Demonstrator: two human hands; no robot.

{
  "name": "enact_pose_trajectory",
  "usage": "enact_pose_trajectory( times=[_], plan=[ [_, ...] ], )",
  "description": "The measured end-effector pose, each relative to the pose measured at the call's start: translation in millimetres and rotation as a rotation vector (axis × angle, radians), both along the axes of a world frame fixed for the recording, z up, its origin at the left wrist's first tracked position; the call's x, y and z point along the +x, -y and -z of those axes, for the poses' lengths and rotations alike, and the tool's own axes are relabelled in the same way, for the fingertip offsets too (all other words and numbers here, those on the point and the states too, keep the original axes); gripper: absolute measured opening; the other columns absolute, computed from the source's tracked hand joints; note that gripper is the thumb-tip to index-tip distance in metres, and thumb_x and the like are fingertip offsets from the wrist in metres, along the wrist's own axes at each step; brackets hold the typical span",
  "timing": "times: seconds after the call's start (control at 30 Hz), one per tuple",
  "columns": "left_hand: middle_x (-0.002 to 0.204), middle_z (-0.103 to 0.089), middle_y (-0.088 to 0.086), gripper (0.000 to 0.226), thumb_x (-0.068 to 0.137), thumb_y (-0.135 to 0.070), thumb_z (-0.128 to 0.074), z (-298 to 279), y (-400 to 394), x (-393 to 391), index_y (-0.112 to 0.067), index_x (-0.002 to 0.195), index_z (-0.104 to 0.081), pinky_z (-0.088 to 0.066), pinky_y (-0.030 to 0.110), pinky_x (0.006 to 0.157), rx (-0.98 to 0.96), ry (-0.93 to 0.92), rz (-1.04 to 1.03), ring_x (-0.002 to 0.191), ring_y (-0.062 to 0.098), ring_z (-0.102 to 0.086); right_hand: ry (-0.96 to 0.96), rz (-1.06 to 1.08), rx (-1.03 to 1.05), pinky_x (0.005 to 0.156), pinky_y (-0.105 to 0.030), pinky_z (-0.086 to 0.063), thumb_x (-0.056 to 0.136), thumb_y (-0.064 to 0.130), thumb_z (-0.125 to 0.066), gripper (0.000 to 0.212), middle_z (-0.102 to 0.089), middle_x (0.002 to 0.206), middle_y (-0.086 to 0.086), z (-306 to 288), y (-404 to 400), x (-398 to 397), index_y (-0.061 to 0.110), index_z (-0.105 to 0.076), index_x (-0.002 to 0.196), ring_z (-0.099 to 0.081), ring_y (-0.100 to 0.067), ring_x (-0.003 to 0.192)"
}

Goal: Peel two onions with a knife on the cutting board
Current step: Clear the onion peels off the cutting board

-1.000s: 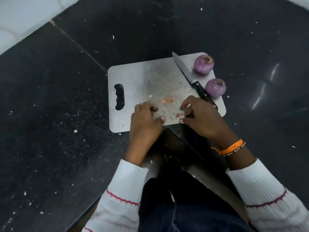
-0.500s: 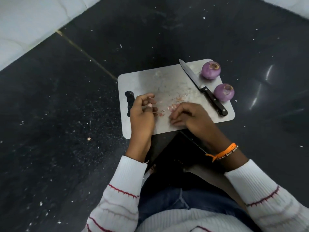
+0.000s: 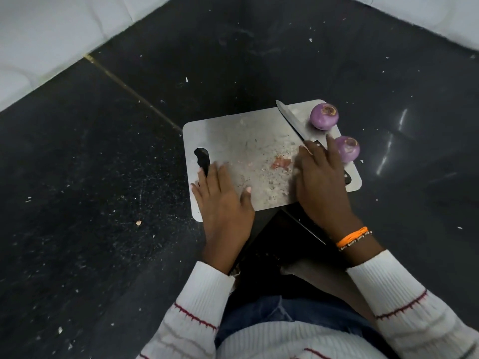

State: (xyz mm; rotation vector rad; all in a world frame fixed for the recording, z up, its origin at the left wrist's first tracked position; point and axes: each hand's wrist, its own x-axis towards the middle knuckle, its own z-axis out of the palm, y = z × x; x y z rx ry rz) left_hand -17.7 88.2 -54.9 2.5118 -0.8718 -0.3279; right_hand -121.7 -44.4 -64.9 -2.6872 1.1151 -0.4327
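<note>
A grey cutting board (image 3: 241, 136) lies on the dark counter. Two peeled purple onions sit at its right end: one (image 3: 324, 116) at the far corner, the other (image 3: 348, 149) at the right edge. A black-handled knife (image 3: 293, 120) lies slanted on the board beside them. My right hand (image 3: 320, 177) rests flat with straight fingers over the knife handle, hiding most of it. My left hand (image 3: 223, 200) lies flat on the board's left part, next to the handle slot. A small heap of pinkish peel scraps (image 3: 281, 163) lies between my hands.
The black stone counter (image 3: 103, 177) is dotted with pale crumbs and a small peel bit (image 3: 138, 223). White wall tiles (image 3: 51, 35) border it at the far left and right. The counter corner edge (image 3: 303, 226) runs under my right wrist.
Both hands have uncurled and spread flat. My left hand slid left toward the handle slot; my right hand moved right onto the knife handle. The scraps now lie uncovered between them.
</note>
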Motion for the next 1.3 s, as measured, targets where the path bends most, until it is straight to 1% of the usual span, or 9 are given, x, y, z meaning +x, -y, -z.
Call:
enact_pose_trajectory(
  times=[0.07,0.2,0.37,0.53,0.7,0.9,1.03,1.2,1.3],
  plan=[
    [0.160,0.005,0.012,0.073,0.096,-0.052,-0.020,5,2,-3,-0.008,0.151,-0.003,0.018,0.042,0.112,0.154,0.027,0.070,0.145,0.032,0.016,-0.203,-0.029,-0.028,0.109,-0.056,-0.020,0.087,0.035,-0.032,0.061,-0.041,0.141,-0.022,14,-6,2,-0.007,-0.046,0.129,-0.023,-0.049,0.136],
    [0.158,0.018,0.009,0.081,0.079,-0.057,0.011,13,10,-12,-0.024,0.152,-0.002,0.023,0.047,0.108,0.163,0.070,0.272,0.141,0.032,0.028,-0.208,-0.188,0.006,0.108,-0.059,-0.018,0.089,0.042,-0.028,0.062,-0.028,0.151,-0.019,19,-18,7,0.003,-0.041,0.136,-0.010,-0.049,0.139],
    [0.158,0.018,0.006,0.083,0.079,-0.059,0.011,12,16,-9,-0.021,0.152,-0.001,0.020,0.048,0.111,0.159,0.088,0.291,0.136,0.024,0.033,-0.212,-0.049,-0.023,0.111,-0.055,-0.011,0.091,0.038,-0.038,0.061,-0.017,0.154,-0.019,5,-19,-17,-0.005,-0.040,0.135,-0.003,-0.046,0.141],
    [0.159,0.018,0.006,0.087,0.076,-0.062,0.011,15,19,-10,-0.022,0.152,-0.003,0.021,0.047,0.110,0.165,0.054,0.312,0.141,0.027,0.029,-0.309,0.100,-0.006,0.111,-0.054,-0.016,0.089,0.063,-0.010,0.090,-0.019,0.153,-0.022,8,-41,-44,-0.009,-0.035,0.137,-0.009,-0.043,0.141],
    [0.158,0.021,0.003,0.084,0.077,-0.065,0.007,14,24,-19,-0.027,0.152,0.000,0.023,0.045,0.108,0.144,0.010,0.359,0.141,0.025,0.030,-0.217,0.144,-0.042,0.111,-0.050,-0.003,0.089,0.060,-0.019,0.079,-0.007,0.157,-0.016,3,-30,-44,0.001,-0.041,0.136,0.003,-0.042,0.142],
    [0.158,0.021,0.004,0.069,0.097,-0.052,-0.024,9,27,-16,-0.023,0.151,0.006,0.021,0.045,0.111,0.172,-0.025,0.307,0.141,0.025,0.030,-0.195,0.177,-0.032,0.111,-0.051,0.000,0.088,0.062,-0.017,0.082,-0.003,0.157,-0.014,6,-26,-44,-0.001,-0.040,0.135,0.007,-0.040,0.142],
    [0.158,0.020,0.004,0.071,0.097,-0.052,-0.026,7,28,-15,-0.020,0.151,0.006,0.020,0.045,0.112,0.161,-0.029,0.301,0.142,0.025,0.029,-0.165,0.158,-0.021,0.111,-0.052,0.000,0.088,0.063,-0.015,0.083,-0.005,0.157,-0.014,9,-22,-37,0.001,-0.036,0.139,0.006,-0.040,0.143],
    [0.158,0.021,0.006,0.064,0.097,-0.054,-0.020,11,24,-13,-0.030,0.151,0.004,0.018,0.048,0.112,0.184,0.016,0.328,0.141,0.027,0.030,-0.149,-0.049,-0.076,0.110,-0.059,-0.008,0.091,0.051,-0.029,0.058,-0.014,0.156,-0.016,12,-18,-17,0.019,-0.043,0.137,-0.001,-0.045,0.141],
    [0.158,0.020,0.006,0.060,0.097,-0.053,-0.012,12,22,-9,-0.030,0.151,0.002,0.018,0.047,0.112,0.171,0.046,0.300,0.138,0.024,0.033,-0.162,-0.047,-0.111,0.110,-0.059,-0.011,0.090,0.044,-0.032,0.057,-0.016,0.155,-0.017,17,-15,-7,0.012,-0.044,0.135,-0.006,-0.045,0.140]
  ],
)
